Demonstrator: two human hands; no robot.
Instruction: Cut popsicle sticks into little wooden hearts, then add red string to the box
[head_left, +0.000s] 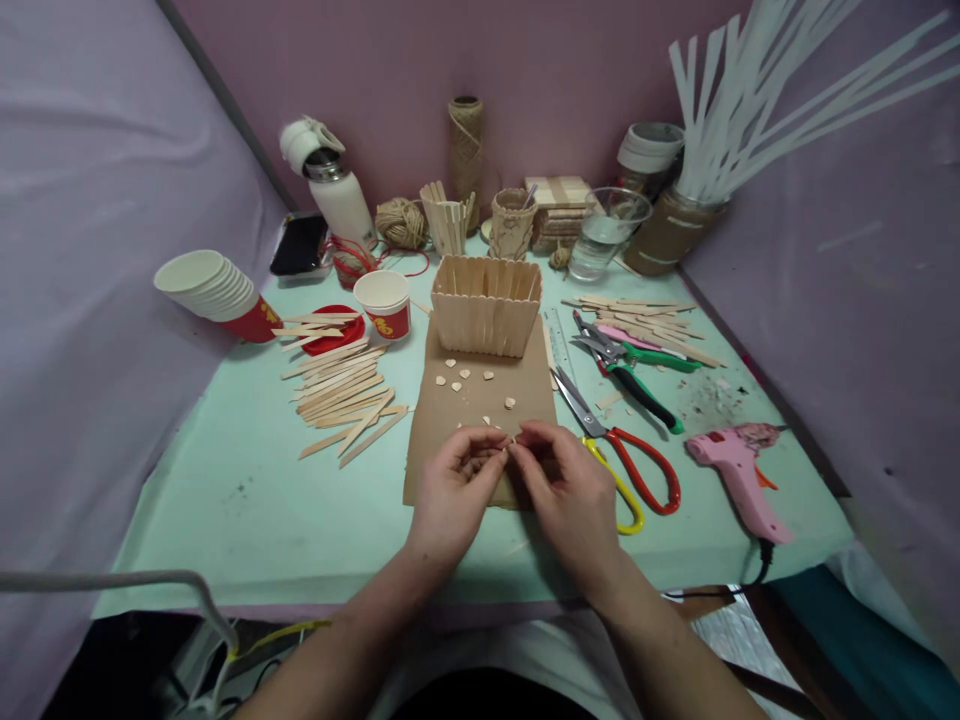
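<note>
My left hand (pixel 459 492) and my right hand (pixel 568 487) meet over the near part of a brown cardboard sheet (pixel 442 345). The fingertips of both are pinched together around something tiny and pale, too small to name. Several small light wooden pieces, such as one wooden piece (pixel 510 403), lie on the cardboard just beyond my fingers. Behind them, at the far end of the sheet, stands an open box made of wooden sticks (pixel 484 322). Part of the cardboard is hidden under my hands.
Red-and-yellow-handled scissors (pixel 592 420), green-handled cutters (pixel 637 390) and a pink glue gun (pixel 739 475) lie to the right. Loose sticks (pixel 345 385) and stacked paper cups (pixel 217 290) are left. A clear cup of water (pixel 596 248) and a white bottle (pixel 341 200) stand behind.
</note>
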